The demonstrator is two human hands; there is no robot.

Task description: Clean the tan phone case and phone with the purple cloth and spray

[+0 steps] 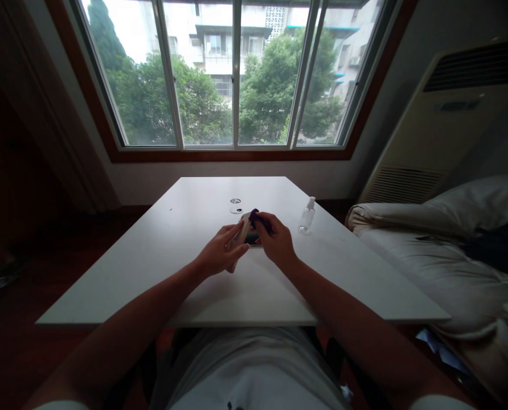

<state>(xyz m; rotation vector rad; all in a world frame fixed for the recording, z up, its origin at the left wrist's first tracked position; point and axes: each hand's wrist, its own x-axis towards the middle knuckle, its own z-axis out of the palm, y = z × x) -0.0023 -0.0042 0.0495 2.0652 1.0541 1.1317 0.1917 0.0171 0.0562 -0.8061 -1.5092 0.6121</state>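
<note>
Over the middle of the table, my left hand [222,250] is closed around the sides of a slim pale phone case [246,225], which is tilted up on edge. My right hand [276,238] pinches a bunched dark purple cloth [254,214] and presses it against the case's upper end. Behind and below the hands, a dark phone [254,239] lies flat on the table, partly hidden by the case and my fingers. A clear spray bottle [307,216] stands upright to the right of my right hand.
The white table [130,273] narrows toward the window. Two small round pieces [236,210] lie on it beyond my hands. A padded sofa [408,245] runs along the right side, with a tall air conditioner [442,114] behind it.
</note>
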